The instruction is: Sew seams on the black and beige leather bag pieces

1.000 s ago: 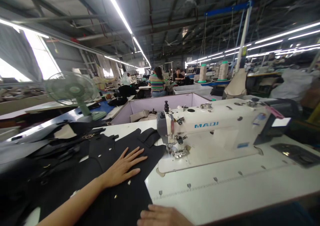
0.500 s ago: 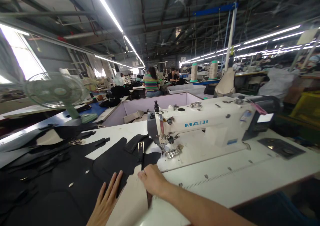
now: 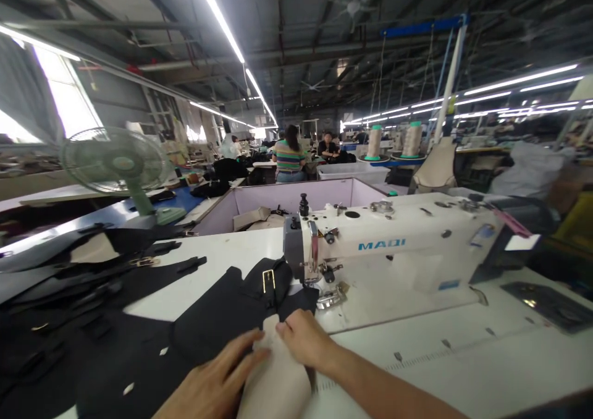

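A beige fabric panel (image 3: pixel 278 382) runs up from the bottom edge, its narrow tip meeting a black strap with a gold buckle (image 3: pixel 269 281). My right hand (image 3: pixel 306 343) is closed in a pinch on the panel's right edge near that tip. From the other side my left hand (image 3: pixel 221 372) grips the left edge, fingertips on the beige surface. Black fabric (image 3: pixel 204 317) lies under and around the panel, reaching up to the presser foot area of a white sewing machine (image 3: pixel 398 252). The fingers hide part of the panel's edges.
Black pieces with buckles (image 3: pixel 97 283) are piled on the left of the white tabletop (image 3: pixel 204 246). Behind the machine stands a lilac-walled bin (image 3: pixel 296 193). A green fan (image 3: pixel 125 165) is at left, thread cones (image 3: pixel 411 139) at back right. Other people sit farther off.
My left hand has come off the black fabric and moved right onto the panel's edge. My right hand still pinches the panel. The view has turned slightly left.
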Motion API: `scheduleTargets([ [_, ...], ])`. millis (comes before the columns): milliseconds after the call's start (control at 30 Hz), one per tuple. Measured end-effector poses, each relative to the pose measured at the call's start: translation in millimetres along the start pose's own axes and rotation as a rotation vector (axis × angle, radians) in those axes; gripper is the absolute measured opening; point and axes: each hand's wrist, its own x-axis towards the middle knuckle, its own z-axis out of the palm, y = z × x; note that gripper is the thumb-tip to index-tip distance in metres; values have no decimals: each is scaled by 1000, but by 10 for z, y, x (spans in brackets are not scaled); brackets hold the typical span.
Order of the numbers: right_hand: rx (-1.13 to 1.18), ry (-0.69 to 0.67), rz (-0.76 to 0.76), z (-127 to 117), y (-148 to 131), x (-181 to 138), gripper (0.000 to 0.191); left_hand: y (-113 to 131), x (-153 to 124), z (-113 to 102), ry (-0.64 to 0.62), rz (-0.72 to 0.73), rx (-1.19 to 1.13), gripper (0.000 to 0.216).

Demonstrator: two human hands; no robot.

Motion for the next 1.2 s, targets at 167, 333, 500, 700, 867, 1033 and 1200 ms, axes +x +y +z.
scheduleTargets([
  [167,117,-27,22,13,21,-26,38,-94,324,7,-51,415,40,64],
  [333,408,-125,10,14,252,-459,56,-535,705,171,79,521,-45,50],
  [500,464,-142,128,57,396,-689,52,-655,1101,386,-26,685,-226,54],
  [700,73,-102,227,22,194,-546,36,-541,796,501,-80,461,-381,49],
  [867,85,-305,190,29,187,-527,42,-278,260,683,133,223,-335,48],
  [1033,236,-230,31,-97,299,-435,39,-251,379,523,49,176,-130,49],
  [1200,201,-114,133,-164,364,-373,40,-304,894,285,-34,205,-89,43],
])
